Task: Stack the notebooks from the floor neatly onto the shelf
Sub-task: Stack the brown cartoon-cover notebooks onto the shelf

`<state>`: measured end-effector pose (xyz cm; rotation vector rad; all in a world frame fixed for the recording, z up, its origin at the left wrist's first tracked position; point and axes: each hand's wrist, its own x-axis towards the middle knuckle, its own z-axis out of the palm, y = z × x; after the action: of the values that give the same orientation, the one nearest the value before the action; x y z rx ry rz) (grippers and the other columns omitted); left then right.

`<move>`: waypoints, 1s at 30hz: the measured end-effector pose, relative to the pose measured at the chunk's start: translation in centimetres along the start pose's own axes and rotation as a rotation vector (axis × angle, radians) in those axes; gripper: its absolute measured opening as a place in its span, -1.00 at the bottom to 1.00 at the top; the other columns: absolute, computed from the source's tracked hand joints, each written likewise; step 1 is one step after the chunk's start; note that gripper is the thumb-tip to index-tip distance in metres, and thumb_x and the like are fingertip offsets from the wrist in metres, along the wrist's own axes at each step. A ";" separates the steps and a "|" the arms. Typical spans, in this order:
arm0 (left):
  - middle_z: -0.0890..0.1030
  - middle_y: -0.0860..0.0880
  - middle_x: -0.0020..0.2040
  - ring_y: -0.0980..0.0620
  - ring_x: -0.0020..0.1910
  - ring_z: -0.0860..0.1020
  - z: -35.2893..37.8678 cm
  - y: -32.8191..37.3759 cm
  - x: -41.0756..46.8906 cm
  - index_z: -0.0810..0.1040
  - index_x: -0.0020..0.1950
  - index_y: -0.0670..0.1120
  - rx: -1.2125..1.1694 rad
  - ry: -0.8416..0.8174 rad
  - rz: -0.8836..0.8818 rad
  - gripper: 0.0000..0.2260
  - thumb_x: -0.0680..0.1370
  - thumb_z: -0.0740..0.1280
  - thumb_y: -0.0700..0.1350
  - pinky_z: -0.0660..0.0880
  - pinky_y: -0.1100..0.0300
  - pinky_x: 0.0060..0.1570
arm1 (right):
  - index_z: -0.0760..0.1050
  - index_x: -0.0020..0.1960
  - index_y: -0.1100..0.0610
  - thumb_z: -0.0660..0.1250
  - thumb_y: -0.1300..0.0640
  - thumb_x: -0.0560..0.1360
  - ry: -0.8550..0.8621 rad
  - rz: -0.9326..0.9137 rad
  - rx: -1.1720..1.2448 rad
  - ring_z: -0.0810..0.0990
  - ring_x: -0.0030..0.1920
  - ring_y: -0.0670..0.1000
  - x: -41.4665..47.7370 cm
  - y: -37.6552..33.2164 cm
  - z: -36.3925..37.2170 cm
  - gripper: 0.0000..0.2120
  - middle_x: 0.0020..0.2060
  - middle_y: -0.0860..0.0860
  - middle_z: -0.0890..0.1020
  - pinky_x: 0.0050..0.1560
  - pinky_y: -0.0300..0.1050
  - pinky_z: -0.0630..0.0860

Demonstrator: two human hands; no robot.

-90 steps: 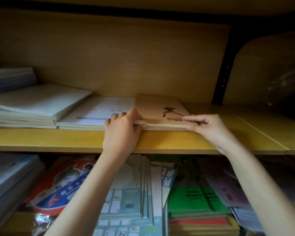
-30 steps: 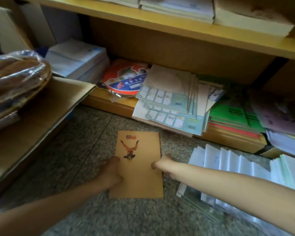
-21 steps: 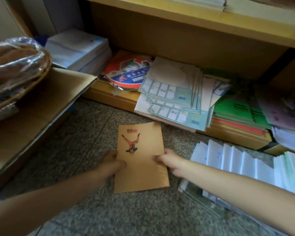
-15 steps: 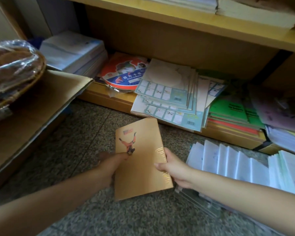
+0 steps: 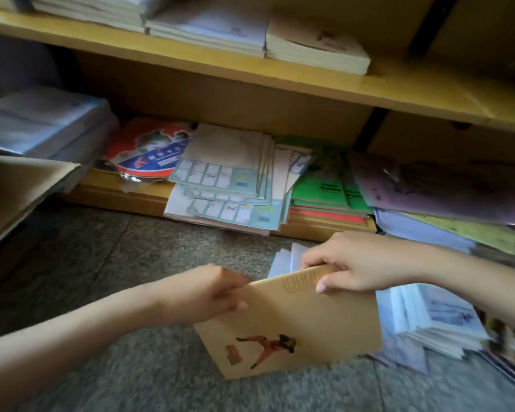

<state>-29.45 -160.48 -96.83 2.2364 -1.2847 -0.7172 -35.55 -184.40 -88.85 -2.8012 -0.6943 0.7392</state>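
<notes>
A tan notebook [image 5: 304, 325] with a small orange figure on its cover is lifted off the speckled floor [image 5: 107, 367], tilted with its cover toward me. My left hand [image 5: 208, 292] grips its upper left edge and my right hand [image 5: 351, 266] pinches its upper right edge. Above, the yellow wooden shelf [image 5: 309, 81] carries a matching tan stack [image 5: 315, 46] beside white notebook stacks [image 5: 208, 28].
White booklets [image 5: 434, 319] lie fanned out on the floor at the right. The bottom shelf holds teal worksheets [image 5: 229, 179], green books [image 5: 324, 188], a round red-and-blue pack [image 5: 149, 153] and wrapped white stacks [image 5: 42, 123]. A cardboard flap [image 5: 21, 185] juts in from the left.
Three seconds ago both hands squared the tan stack on the shelf. Since then they came down to the floor, took hold of another tan notebook and lifted and turned it.
</notes>
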 end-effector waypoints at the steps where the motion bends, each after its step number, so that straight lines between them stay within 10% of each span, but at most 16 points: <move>1: 0.48 0.17 -0.27 0.26 -0.30 0.46 0.5 0.7 0.3 0.44 -0.09 0.03 0.023 0.014 0.017 -0.94 0.57 0.26 -0.05 0.33 0.38 -0.30 | 0.40 -0.15 -0.16 0.35 -0.02 0.49 0.057 0.018 -0.024 0.45 -0.24 -0.30 -0.7 0.6 0.0 -0.88 -0.36 -0.32 0.50 -0.32 -0.32 0.30; 5: 0.56 0.06 -0.31 0.11 -0.31 0.53 1.1 1.5 0.5 0.42 -0.09 -0.01 0.021 0.356 -0.013 -0.92 0.56 0.22 -0.03 0.40 0.24 -0.33 | 0.45 -0.07 -0.13 0.44 -0.07 0.37 0.597 0.150 0.213 0.57 -0.11 -0.16 -4.2 3.7 0.3 -0.79 -0.17 -0.20 0.59 -0.06 -0.10 0.51; 10: 0.68 0.05 -0.20 0.10 -0.28 0.64 -2.3 2.8 0.3 0.56 -0.07 0.05 -0.445 0.695 -0.096 -0.87 0.56 0.28 -0.17 0.56 0.22 -0.31 | 0.34 0.15 -0.08 0.33 -0.12 0.32 1.134 0.234 0.638 0.50 0.07 -0.08 -6.3 6.5 1.7 -0.56 0.06 -0.01 0.50 0.07 -0.28 0.43; 18: 0.70 0.01 -0.14 0.00 -0.19 0.64 -6.6 6.1 2.9 0.55 0.07 0.03 -1.011 0.953 -0.164 -0.87 0.56 0.26 -0.10 0.53 0.07 -0.22 | 0.33 0.29 0.09 0.32 -0.11 0.35 0.579 0.058 1.223 0.63 -0.12 0.02 -5.1 2.8 2.3 -0.43 -0.05 0.03 0.66 -0.07 -0.15 0.53; 30: 0.66 -0.06 -0.12 -0.01 -0.18 0.62 -14.3 10.7 4.6 0.56 -0.09 0.02 -0.891 1.070 -0.003 -0.92 0.57 0.28 -0.08 0.53 0.09 -0.18 | 0.27 0.30 0.02 0.13 0.11 0.51 0.789 -0.221 1.273 0.56 -0.42 0.08 -5.5 -0.4 -5.0 -0.64 -0.06 0.21 0.65 -0.39 -0.15 0.49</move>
<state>-25.20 -167.52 -80.34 1.4441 -0.3003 0.0189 -37.43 -186.90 -82.06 -1.5538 -0.2023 -0.0662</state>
